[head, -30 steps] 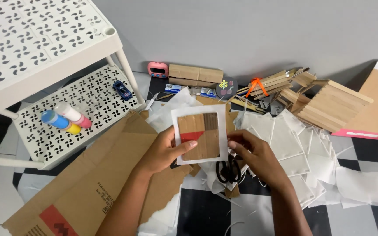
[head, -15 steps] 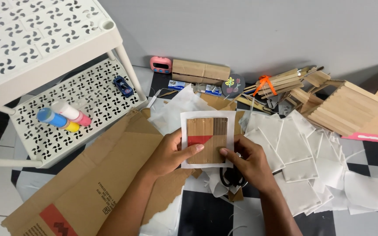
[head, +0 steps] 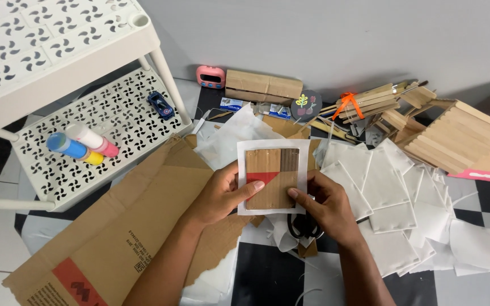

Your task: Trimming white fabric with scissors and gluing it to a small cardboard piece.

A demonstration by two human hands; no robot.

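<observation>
While the white rack (head: 86,136) fills ten o'clock and flattened cardboard (head: 143,226) lies at seven, the left hand (head: 219,198) and right hand (head: 324,207) each clamp a side of the cardboard square (head: 272,178) backed by white paper at centre, pressing it flat, likely for alignment.

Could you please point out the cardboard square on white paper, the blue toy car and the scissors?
Cardboard square (head: 272,180), head view: on its brown middle.
Blue toy car (head: 160,105), head view: on its roof, on the lower shelf.
Scissors (head: 301,226), head view: on a black handle loop below the right hand.
</observation>
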